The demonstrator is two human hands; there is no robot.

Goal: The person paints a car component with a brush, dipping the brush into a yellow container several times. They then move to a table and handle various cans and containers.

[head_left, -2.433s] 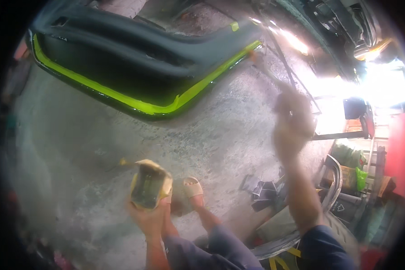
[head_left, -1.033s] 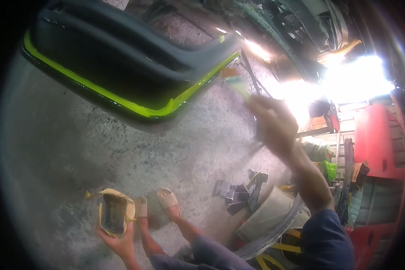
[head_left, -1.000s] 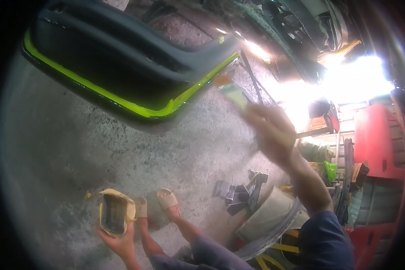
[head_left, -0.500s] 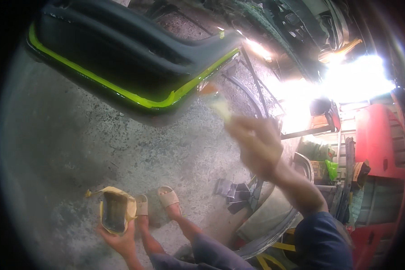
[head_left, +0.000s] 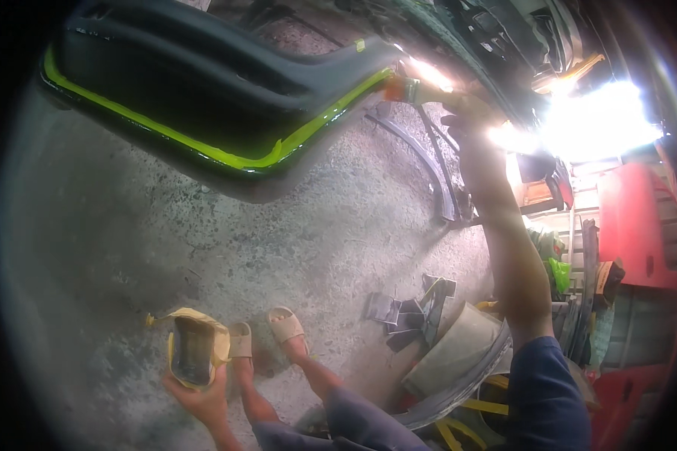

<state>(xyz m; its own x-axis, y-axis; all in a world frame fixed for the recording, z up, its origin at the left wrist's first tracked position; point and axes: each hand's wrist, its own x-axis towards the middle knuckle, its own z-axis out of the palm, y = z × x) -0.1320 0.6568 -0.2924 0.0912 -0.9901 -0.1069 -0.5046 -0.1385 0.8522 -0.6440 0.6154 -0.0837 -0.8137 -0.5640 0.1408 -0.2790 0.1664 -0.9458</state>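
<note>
A black car bumper [head_left: 180, 90] fills the upper left, with a bright yellow-green strip of masking tape [head_left: 241, 161] along its lower part. Wet-looking gloss shows on the edge below the tape. My right hand [head_left: 474, 113] reaches far forward, closed round the pale handle of a paintbrush [head_left: 405, 90]. The brush's reddish bristles are at the bumper's right end, by the end of the tape; whether they touch is hard to tell. Low on the left, my left hand [head_left: 203, 402] grips an open-topped container [head_left: 221, 342] with a ragged tan-yellow rim and dark inside.
A curved grey strip [head_left: 421, 154] and thin dark bars lie on the concrete floor [head_left: 278, 240] beneath my right arm. Dark pieces of sheet [head_left: 406, 319] and a large pale curved panel [head_left: 459, 346] sit at lower right. Red panels [head_left: 632, 225] stand farther right, beside glaring light.
My right hand has moved forward and right, carrying the paintbrush from below the tape's right part to the bumper's right end. My left hand and the container have stayed nearly still.
</note>
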